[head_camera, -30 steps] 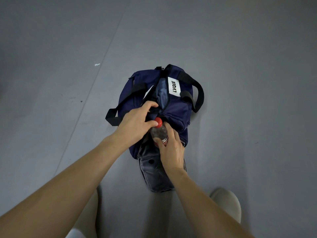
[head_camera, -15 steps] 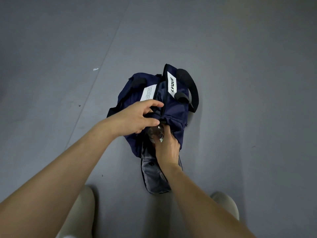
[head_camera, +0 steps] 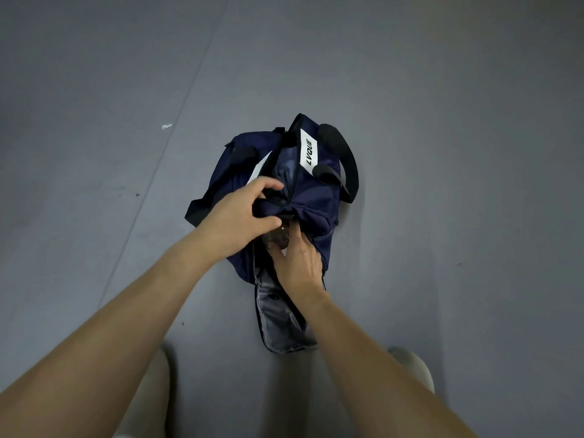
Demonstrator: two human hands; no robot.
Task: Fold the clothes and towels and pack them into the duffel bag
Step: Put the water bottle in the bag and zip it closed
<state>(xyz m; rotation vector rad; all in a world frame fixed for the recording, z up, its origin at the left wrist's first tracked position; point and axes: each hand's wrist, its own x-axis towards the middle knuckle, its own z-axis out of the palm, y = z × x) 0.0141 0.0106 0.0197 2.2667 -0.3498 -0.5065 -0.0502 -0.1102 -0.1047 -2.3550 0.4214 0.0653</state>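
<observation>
One duffel bag (head_camera: 316, 197) in left hand (head_camera: 240, 213) grip — one bottle (head_camera: 279, 240), seemingly, in right hand (head_camera: 298, 263)

A grey floor (head_camera: 442, 90) is crossed by a thin seam (head_camera: 139, 210) running diagonally from the far centre to the near left. A navy duffel bag (head_camera: 316, 197) marked LVQUE is set at the middle of it, and its grey-lined end flap (head_camera: 278, 320) is laid open on the near side. A white scrap (head_camera: 167, 126) is seen far left, beside the seam, and a pale shoe (head_camera: 410, 368) near right.
</observation>
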